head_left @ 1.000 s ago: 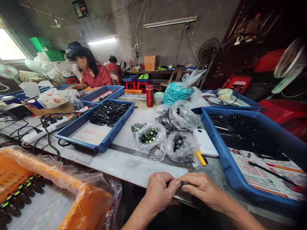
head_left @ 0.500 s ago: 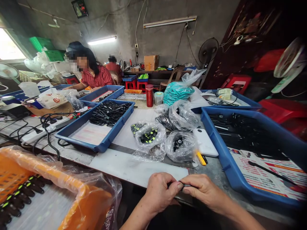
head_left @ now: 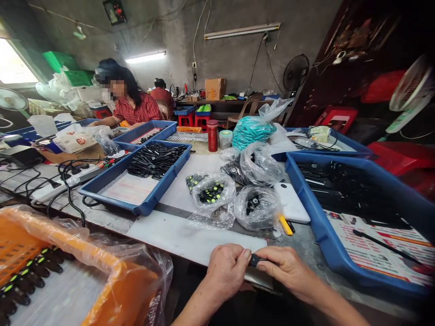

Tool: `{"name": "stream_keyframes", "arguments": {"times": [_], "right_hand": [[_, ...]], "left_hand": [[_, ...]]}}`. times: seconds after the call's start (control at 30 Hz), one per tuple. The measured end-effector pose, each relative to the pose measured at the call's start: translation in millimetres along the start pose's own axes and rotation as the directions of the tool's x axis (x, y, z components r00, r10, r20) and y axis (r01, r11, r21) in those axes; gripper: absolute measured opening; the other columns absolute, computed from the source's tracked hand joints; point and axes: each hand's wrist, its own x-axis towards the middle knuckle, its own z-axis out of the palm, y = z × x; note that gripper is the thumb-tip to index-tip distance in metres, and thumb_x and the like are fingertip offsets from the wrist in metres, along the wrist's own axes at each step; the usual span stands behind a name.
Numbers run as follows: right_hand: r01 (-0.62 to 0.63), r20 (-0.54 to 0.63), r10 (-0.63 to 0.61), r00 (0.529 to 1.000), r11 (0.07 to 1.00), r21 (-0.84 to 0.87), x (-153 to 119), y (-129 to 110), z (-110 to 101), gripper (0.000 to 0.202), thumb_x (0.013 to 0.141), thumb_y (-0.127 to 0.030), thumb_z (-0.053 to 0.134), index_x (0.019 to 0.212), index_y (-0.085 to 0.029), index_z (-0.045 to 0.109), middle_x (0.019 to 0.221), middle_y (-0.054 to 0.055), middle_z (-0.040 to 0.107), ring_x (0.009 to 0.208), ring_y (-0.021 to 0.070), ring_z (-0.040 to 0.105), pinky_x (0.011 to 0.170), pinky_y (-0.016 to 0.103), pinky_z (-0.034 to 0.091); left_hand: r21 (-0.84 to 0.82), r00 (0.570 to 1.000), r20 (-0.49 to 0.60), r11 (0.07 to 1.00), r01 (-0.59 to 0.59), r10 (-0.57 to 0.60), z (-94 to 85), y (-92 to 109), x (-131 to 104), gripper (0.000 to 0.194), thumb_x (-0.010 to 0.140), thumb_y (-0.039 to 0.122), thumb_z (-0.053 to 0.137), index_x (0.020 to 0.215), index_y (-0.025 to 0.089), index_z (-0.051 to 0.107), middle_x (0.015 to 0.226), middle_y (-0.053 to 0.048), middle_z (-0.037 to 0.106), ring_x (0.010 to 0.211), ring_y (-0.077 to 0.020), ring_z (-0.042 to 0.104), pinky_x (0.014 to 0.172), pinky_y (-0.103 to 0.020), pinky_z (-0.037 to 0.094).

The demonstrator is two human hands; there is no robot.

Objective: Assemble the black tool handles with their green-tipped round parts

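Note:
A small black part [head_left: 254,260] is held between my two hands, just above the near edge of the table. My left hand [head_left: 228,267] pinches its left end with thumb and fingers. From the other side, my right hand [head_left: 288,267] is closed on its thin right end. Beyond my hands lie a clear bag of small black parts [head_left: 253,206] and another bag of black parts with yellow-green dots [head_left: 210,192]. A yellow-handled tool [head_left: 285,225] rests beside a white device [head_left: 292,202].
Blue trays of black pieces stand on the left [head_left: 142,209] and right [head_left: 316,226]. An orange crate [head_left: 125,280] lined with plastic is at the lower left. Farther back are a red canister [head_left: 212,136], a bag of teal parts [head_left: 253,132] and a seated person [head_left: 136,108].
My left thumb has moved up and left, so more of the black part shows between my hands. The right hand stays in nearly the same place.

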Motion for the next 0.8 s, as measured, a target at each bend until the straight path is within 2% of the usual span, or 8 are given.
{"name": "stream_keyframes", "arguments": {"times": [0.2,0.37,0.53,0.67,0.8], "right_hand": [[0.021,-0.004,-0.022,1.000,1.000,-0.014,0.4,1.0,2.5,0.041,0.089,-0.044,0.036,0.078,-0.017,0.064,0.068,0.002,0.062,0.063,0.0167,0.055,0.058,0.024,0.038],[0.033,0.020,-0.033,0.999,0.999,-0.016,-0.1,0.3,0.0,0.048,0.088,-0.050,0.032,0.076,-0.017,0.064,0.066,0.003,0.062,0.060,0.0162,0.054,0.056,0.024,0.039],[0.028,0.023,-0.028,0.999,1.000,0.004,-0.6,0.5,-1.5,0.044,0.088,-0.049,0.036,0.074,-0.018,0.064,0.066,0.002,0.062,0.061,0.0165,0.055,0.058,0.024,0.040],[0.035,-0.008,-0.036,0.999,0.999,-0.026,-1.6,-1.1,0.5,0.042,0.088,-0.047,0.035,0.074,-0.019,0.063,0.068,0.003,0.062,0.063,0.0173,0.055,0.059,0.025,0.041],[0.024,-0.063,-0.029,0.998,0.997,-0.075,-2.8,-2.1,5.4,0.044,0.090,-0.046,0.032,0.074,-0.018,0.061,0.069,0.003,0.062,0.064,0.0176,0.055,0.059,0.026,0.041]], "left_hand": [[0.022,1.000,0.007,1.000,-0.008,0.008,-1.4,3.1,-2.4,0.033,0.081,0.031,0.041,0.054,0.016,0.053,0.050,0.003,0.045,0.051,-0.0091,0.041,0.048,-0.020,0.026],[0.020,0.999,0.033,0.999,0.038,-0.039,-2.9,5.8,-2.6,0.030,0.079,0.031,0.044,0.060,0.016,0.061,0.051,0.002,0.052,0.052,-0.0096,0.044,0.049,-0.020,0.028],[0.035,0.999,0.036,0.999,0.035,-0.037,-2.6,5.5,-2.9,0.032,0.079,0.034,0.044,0.062,0.016,0.064,0.054,0.001,0.056,0.053,-0.0104,0.047,0.049,-0.020,0.029],[0.041,0.999,0.043,0.999,-0.005,0.004,-3.0,3.9,-2.1,0.029,0.079,0.034,0.046,0.064,0.017,0.064,0.056,0.000,0.057,0.054,-0.0105,0.048,0.051,-0.020,0.030],[0.065,1.000,0.006,0.998,0.018,-0.018,-1.4,2.7,-1.5,0.029,0.079,0.033,0.046,0.063,0.017,0.063,0.056,0.001,0.056,0.054,-0.0100,0.047,0.051,-0.020,0.029]]}}
